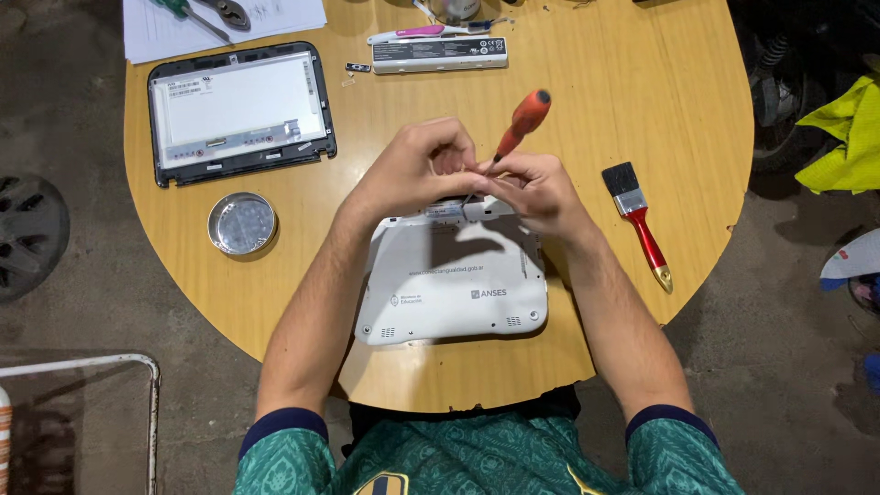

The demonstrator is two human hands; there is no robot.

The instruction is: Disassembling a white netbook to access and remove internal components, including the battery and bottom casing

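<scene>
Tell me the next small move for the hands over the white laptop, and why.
Probably lower the tip onto the screw spot at the far edge of the white laptop. The right hand holds the orange-handled screwdriver tilted, and the left hand pinches near its tip, just above that edge. What the fingers hold is too small to tell.

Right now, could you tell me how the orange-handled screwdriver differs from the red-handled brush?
The orange-handled screwdriver is held tilted in the right hand, its tip down at the white laptop base; the red-handled brush lies flat and untouched on the wooden table. The screwdriver ends in a thin metal shaft, the brush in broad black bristles. Both have warm-coloured handles.
</scene>
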